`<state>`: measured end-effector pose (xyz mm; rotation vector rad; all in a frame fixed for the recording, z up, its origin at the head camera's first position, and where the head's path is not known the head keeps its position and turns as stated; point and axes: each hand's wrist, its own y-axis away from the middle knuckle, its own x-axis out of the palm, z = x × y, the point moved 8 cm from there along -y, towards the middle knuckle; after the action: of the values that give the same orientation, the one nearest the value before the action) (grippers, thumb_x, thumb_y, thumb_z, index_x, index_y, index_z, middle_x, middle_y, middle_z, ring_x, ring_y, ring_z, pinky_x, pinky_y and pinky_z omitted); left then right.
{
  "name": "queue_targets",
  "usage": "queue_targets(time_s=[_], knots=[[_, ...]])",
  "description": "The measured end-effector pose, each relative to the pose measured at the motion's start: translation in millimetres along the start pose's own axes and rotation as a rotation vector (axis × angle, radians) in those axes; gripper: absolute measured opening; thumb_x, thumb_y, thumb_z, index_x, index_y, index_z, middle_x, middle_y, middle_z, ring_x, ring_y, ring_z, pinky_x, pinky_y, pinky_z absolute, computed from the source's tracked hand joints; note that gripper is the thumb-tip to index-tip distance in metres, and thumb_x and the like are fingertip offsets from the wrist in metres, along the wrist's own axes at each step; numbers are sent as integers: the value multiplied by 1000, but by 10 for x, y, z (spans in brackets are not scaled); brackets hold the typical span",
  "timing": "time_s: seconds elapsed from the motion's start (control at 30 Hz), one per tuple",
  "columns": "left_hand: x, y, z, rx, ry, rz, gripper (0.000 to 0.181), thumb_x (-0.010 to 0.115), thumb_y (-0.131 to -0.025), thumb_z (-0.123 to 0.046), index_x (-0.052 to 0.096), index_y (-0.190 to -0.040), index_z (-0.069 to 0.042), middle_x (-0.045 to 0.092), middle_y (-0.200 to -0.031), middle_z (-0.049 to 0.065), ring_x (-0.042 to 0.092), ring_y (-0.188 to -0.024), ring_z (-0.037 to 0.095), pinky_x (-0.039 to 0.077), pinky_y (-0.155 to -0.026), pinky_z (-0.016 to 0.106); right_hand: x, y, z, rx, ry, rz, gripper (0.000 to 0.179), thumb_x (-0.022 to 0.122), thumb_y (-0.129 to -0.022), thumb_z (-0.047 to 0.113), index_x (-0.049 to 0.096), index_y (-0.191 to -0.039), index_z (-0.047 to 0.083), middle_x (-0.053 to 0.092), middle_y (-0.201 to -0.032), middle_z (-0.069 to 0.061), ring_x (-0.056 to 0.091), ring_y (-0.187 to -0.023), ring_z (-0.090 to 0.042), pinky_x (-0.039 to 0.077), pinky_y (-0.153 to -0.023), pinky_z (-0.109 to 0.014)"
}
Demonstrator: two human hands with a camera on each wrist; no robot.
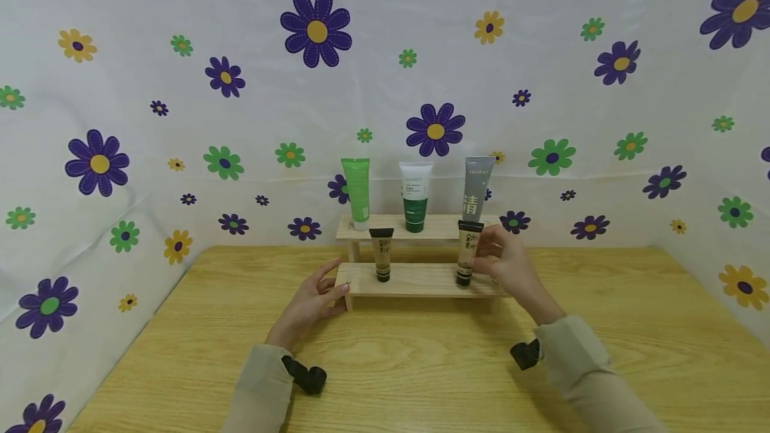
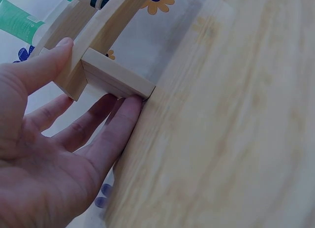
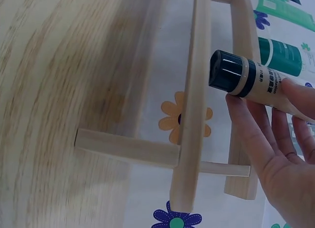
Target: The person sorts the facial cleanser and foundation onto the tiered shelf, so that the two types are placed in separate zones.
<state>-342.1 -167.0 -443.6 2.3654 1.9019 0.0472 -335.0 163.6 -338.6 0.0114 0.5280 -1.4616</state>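
My right hand [image 1: 505,266] pinches a beige tube with a black cap [image 1: 466,254] between thumb and fingers. The tube stands cap down at the right part of the lower step of a two-step wooden rack [image 1: 424,278]; in the right wrist view its dark cap [image 3: 229,73] is beside the step's edge. With my left hand [image 1: 309,301] I hold the left end of that lower step, thumb on top and fingers by the side leg [image 2: 115,73]. A second beige tube [image 1: 381,254] stands cap down on the same step, further left.
On the upper step stand a green tube [image 1: 357,194], a white and dark green tube [image 1: 416,196] and a grey tube [image 1: 477,187], whose lower part is hidden. The rack rests on a wooden table [image 1: 409,366], before a flower-patterned cloth [image 1: 361,99].
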Motion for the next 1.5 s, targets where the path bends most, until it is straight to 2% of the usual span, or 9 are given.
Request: queue_targets(time_s=[0.2, 0.37, 0.67, 0.83, 0.93, 1.1, 1.3, 1.37, 1.5], knots=[[-10, 5, 17, 3, 3, 2, 66, 57, -104, -5, 24, -161, -7, 42, -146, 34, 52, -128, 46, 54, -95, 47, 29, 0, 12, -75, 36, -7, 32, 68, -83, -21, 52, -110, -14, 61, -110, -29, 65, -100, -41, 52, -81, -19], [-13, 12, 24, 9, -15, -4, 65, 57, -104, -5, 25, -161, -7, 43, -146, 34, 52, -127, 46, 55, -93, 47, 42, 18, 29, -119, 44, -6, 31, 69, -81, -22, 54, -107, -12, 63, -107, -27, 66, -98, -38, 52, -82, -21], [5, 9, 21, 8, -17, -12, 65, 58, -104, -5, 26, -161, -8, 44, -146, 32, 52, -127, 44, 55, -94, 48, 44, 58, 18, -170, 83, -16, 30, 70, -82, -17, 55, -107, -7, 67, -104, -23, 66, -95, -31, 54, -84, -38], [-1, 12, 17, 8, -21, -13, 65, 58, -104, -5, 26, -161, -9, 44, -146, 31, 52, -128, 45, 54, -95, 48, 60, 65, 27, -233, 83, -27, 30, 69, -80, -17, 56, -105, -5, 67, -101, -20, 66, -91, -25, 54, -79, -32], [-9, 18, 17, 8, -20, -9, 65, 57, -104, -5, 26, -161, -8, 43, -146, 33, 51, -128, 46, 54, -95, 49, 77, 62, 27, -244, 88, -19, 31, 69, -81, -19, 56, -107, -7, 67, -101, -21, 66, -92, -26, 54, -80, -32], [-14, 36, 7, 5, -17, -4, 64, 57, -104, -5, 26, -161, -7, 43, -146, 34, 52, -128, 47, 53, -96, 49, 100, 63, 2, -204, 104, 16, 33, 68, -84, -19, 54, -112, -9, 66, -108, -24, 65, -98, -32, 55, -85, -35], [-14, 36, -3, 5, -15, -6, 64, 57, -104, -6, 26, -161, -8, 43, -146, 34, 51, -128, 46, 54, -96, 48, 78, 84, 25, -188, 86, 42, 41, 68, -85, -20, 52, -121, -12, 64, -114, -28, 64, -103, -39, 54, -92, -47], [-18, 31, 1, 3, -14, -9, 64, 57, -104, -7, 26, -161, -9, 43, -147, 33, 51, -128, 45, 53, -96, 48, 54, 90, 21, -179, 79, 39, 41, 68, -86, -18, 51, -123, -11, 64, -114, -27, 64, -103, -40, 55, -91, -44], [-24, 27, 10, 0, -7, -11, 65, 58, -104, -6, 27, -161, -11, 44, -147, 31, 51, -129, 44, 53, -97, 49, -3, 105, -16, -146, 75, 23, 41, 71, -88, -13, 52, -123, -8, 65, -114, -25, 65, -104, -40, 55, -86, -28]])
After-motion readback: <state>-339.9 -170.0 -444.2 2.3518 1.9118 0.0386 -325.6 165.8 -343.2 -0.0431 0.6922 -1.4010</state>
